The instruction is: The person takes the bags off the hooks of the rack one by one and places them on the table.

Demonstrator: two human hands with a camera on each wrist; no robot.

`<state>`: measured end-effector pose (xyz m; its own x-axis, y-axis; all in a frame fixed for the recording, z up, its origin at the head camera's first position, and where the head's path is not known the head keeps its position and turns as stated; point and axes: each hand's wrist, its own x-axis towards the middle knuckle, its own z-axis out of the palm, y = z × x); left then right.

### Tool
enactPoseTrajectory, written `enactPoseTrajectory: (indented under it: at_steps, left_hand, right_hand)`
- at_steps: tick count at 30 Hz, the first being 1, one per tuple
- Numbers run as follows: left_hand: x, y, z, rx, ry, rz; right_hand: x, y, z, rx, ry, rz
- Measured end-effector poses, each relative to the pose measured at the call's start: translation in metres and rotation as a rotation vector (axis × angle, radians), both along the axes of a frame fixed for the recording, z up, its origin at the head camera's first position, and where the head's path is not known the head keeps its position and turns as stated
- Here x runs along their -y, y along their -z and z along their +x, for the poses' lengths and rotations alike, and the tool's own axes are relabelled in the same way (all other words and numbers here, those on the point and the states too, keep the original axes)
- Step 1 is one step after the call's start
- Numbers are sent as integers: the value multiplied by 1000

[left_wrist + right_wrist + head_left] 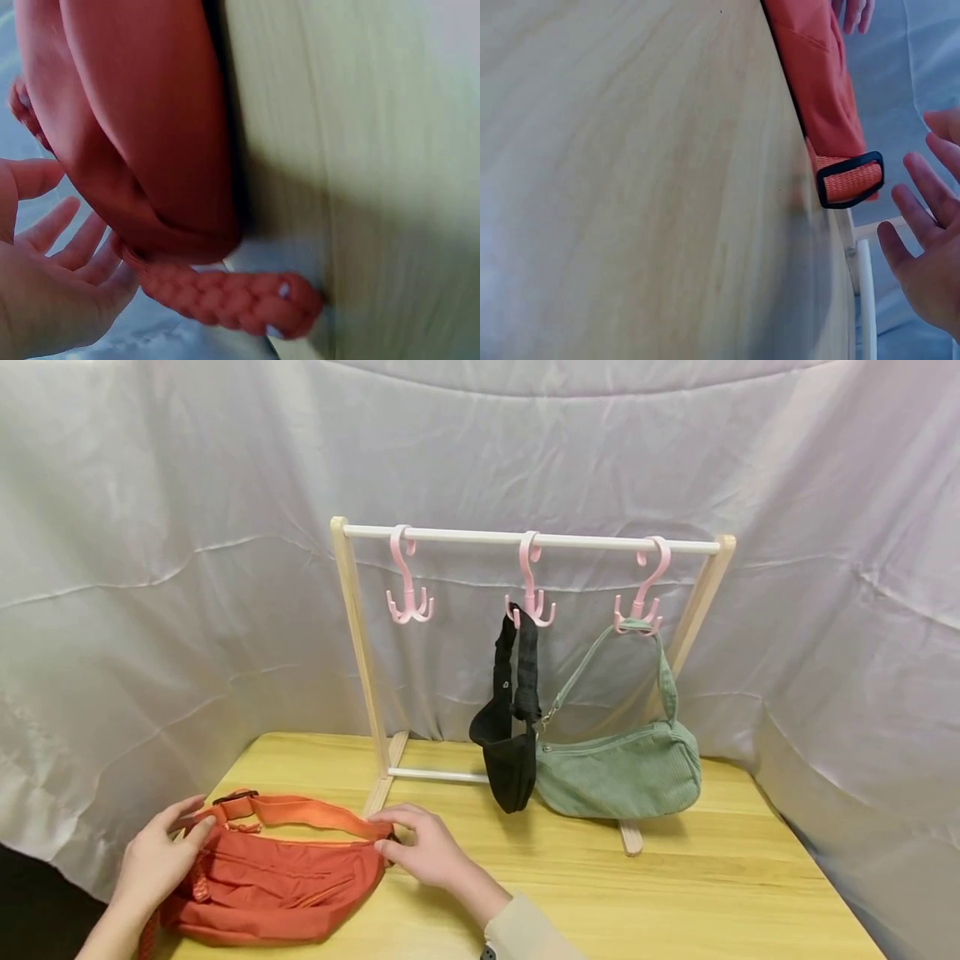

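An orange-red waist bag (277, 889) lies on the table at the front left, its orange strap (315, 812) looped behind it. My left hand (153, 860) is at the bag's left end, its fingers extended beside the fabric. In the left wrist view a braided red cord (232, 300) hangs from the bag next to that hand. At the opposite end is my right hand (431, 847). The right wrist view shows its fingers spread and apart from the strap's black buckle (850, 180). Whether the left fingertips press on the bag is hard to tell.
A wooden rack with a white bar (465, 536) stands behind. A pink hook (410, 602) hangs bare at left. A black bag (510, 760) hangs from the middle hook, a green corduroy bag (622, 772) from the right one. Grey curtain (187, 568) surrounds the table.
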<state>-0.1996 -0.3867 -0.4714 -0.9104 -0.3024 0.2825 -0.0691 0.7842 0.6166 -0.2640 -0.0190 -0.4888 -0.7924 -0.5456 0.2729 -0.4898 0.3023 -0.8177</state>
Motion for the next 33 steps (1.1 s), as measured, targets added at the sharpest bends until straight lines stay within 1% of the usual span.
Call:
enactPoseTrajectory:
  at_steps: [4,6,10,12,16,20,25,28,33]
  left_hand:
    - [-11,-3,2,22,22,41]
    - [-16,-5,4,23,26,39]
    - [-27,-9,7,5,33,37]
    - [-32,-11,9,6,41,51]
    - [-44,-16,13,0,68,77]
    - [-58,-19,15,-21,98,97]
    - [-76,-24,16,0,109,138]
    - [-87,-25,18,13,121,153]
    - [-102,-25,22,20,149,147]
  right_hand:
    - [-8,-3,4,-5,-19,-26]
    - [-12,-5,7,-15,-15,-38]
    - [-18,-9,12,-31,0,-63]
    - [-21,-11,15,-32,5,-78]
    - [-27,-14,21,-49,16,-107]
    - [-35,-16,26,-76,30,-133]
    - [-47,-20,32,-73,48,-146]
    - [-54,-22,35,-67,59,-157]
    - [-66,-24,40,-61,80,-176]
